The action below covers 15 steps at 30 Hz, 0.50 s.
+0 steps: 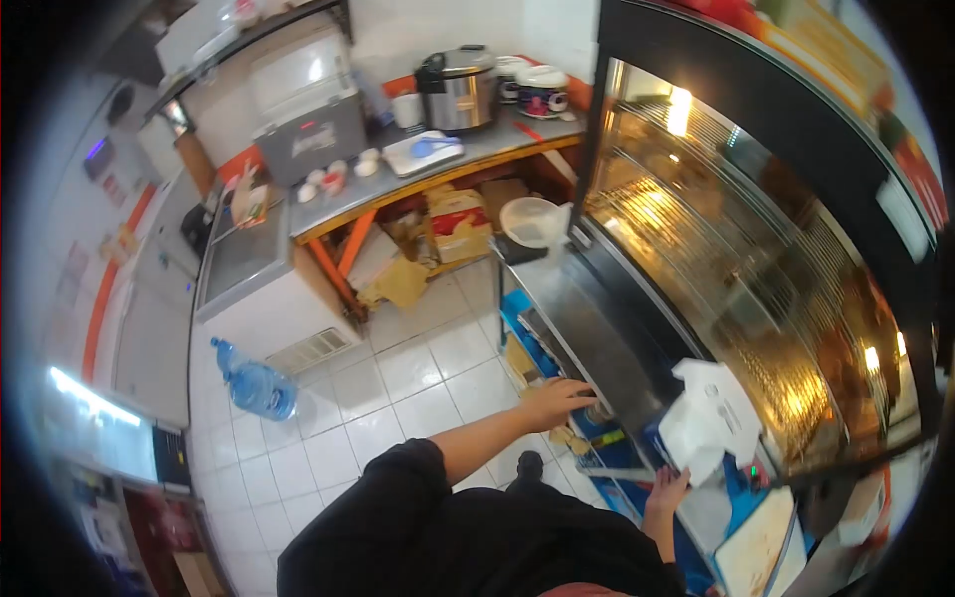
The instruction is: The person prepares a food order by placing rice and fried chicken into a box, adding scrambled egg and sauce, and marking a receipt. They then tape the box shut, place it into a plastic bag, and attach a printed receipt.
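My left hand reaches to the near edge of the steel counter, with its fingers stretched out. Just past its fingertips is a small round item that I cannot make out. Farther right, my right hand is closed at the lower edge of an unfolded white box. The box lies over the counter in front of the lit glass display cabinet. Beside the right hand lies a pale board on something blue.
A large water bottle lies on the tiled floor. A chest freezer stands behind it. The back worktop holds a rice cooker, small cups and a tray. Boxes fill the shelf below. A white bowl sits at the counter's far end.
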### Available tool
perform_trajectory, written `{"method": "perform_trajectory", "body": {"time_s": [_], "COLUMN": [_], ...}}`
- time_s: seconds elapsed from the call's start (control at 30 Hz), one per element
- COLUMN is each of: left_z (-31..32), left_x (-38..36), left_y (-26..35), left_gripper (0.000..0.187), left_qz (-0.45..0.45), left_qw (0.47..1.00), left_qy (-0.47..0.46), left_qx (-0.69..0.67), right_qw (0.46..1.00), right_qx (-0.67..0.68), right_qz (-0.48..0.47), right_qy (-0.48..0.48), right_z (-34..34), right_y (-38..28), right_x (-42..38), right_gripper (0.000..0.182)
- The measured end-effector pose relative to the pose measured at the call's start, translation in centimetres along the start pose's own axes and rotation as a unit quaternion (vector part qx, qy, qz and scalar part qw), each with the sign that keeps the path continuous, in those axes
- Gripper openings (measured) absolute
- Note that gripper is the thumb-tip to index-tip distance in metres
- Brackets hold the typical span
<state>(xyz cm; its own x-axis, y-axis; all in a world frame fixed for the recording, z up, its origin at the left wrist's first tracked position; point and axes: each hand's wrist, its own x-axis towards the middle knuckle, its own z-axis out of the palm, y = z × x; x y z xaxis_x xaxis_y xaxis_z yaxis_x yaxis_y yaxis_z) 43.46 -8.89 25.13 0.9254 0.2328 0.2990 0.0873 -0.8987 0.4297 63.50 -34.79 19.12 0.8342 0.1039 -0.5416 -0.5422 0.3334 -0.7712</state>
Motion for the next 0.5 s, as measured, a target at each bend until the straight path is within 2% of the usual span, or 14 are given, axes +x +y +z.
{"method": "perform_trajectory", "body": {"time_s": [0.03, 0.07, 0.1, 0.13, 0.17, 0.2, 0.27, 0.3, 0.33, 0.37, 0.43, 0.47, 0.5], "left_z": [-0.6, -1.5, -2.7, -4.0, -4.7, -5.4, -7.3, -8.8, -10.7, -10.9, -13.4, -15.7, -18.7], "left_x": [-1.2, -3.0, -5.5, -8.2, -10.9, -13.8, -18.7, -20.4, -21.9, -24.0, -25.8, -25.1, -23.8], "left_y": [-3.8, -7.1, -10.0, -12.1, -15.0, -18.8, -24.4, -27.1, -30.7, -35.6, -45.8, -49.6, -53.4], "left_gripper": [0.050, 0.045, 0.040, 0.036, 0.034, 0.032, 0.028, 0.028, 0.028, 0.029, 0.030, 0.030, 0.034], "left_qz": [-0.070, -0.131, -0.190, -0.259, -0.328, -0.357, -0.492, -0.543, -0.570, -0.575, -0.526, -0.519, -0.531], "left_qw": [0.997, 0.987, 0.970, 0.955, 0.924, 0.902, 0.811, 0.763, 0.746, 0.723, 0.734, 0.741, 0.749], "left_qy": [-0.002, 0.043, 0.086, 0.139, 0.193, 0.231, 0.313, 0.344, 0.337, 0.376, 0.422, 0.417, 0.396], "left_qx": [-0.032, -0.077, -0.122, -0.040, -0.043, -0.075, -0.055, -0.066, -0.075, -0.072, -0.080, -0.084, -0.025], "right_qw": [0.999, 0.995, 0.932, 0.789, 0.621, 0.411, 0.234, 0.233, 0.255, 0.279, 0.326, 0.351, 0.376], "right_qx": [-0.026, -0.051, -0.337, -0.590, -0.733, -0.825, -0.713, -0.711, -0.712, -0.712, -0.717, -0.717, -0.716], "right_qz": [-0.042, -0.085, -0.127, -0.164, -0.279, -0.378, -0.632, -0.634, -0.625, -0.614, -0.583, -0.564, -0.546], "right_qy": [0.001, 0.004, -0.026, -0.053, 0.015, 0.083, 0.194, 0.194, 0.193, 0.194, 0.201, 0.209, 0.219], "right_z": [0.2, -0.5, -2.2, -3.8, -4.8, -5.8, -8.2, -7.0, -6.2, -5.3, -4.2, -3.4, -2.2], "right_y": [1.1, 1.9, 2.1, 2.5, 3.2, 3.7, 4.2, 4.6, 5.2, 6.0, 7.9, 9.4, 10.8], "right_x": [1.8, 3.5, 5.5, 7.5, 8.6, 9.5, 12.1, 11.7, 11.6, 11.1, 8.1, 6.1, 4.0], "right_gripper": [0.064, 0.070, 0.071, 0.073, 0.072, 0.070, 0.048, 0.048, 0.047, 0.045, 0.043, 0.042, 0.041]}}
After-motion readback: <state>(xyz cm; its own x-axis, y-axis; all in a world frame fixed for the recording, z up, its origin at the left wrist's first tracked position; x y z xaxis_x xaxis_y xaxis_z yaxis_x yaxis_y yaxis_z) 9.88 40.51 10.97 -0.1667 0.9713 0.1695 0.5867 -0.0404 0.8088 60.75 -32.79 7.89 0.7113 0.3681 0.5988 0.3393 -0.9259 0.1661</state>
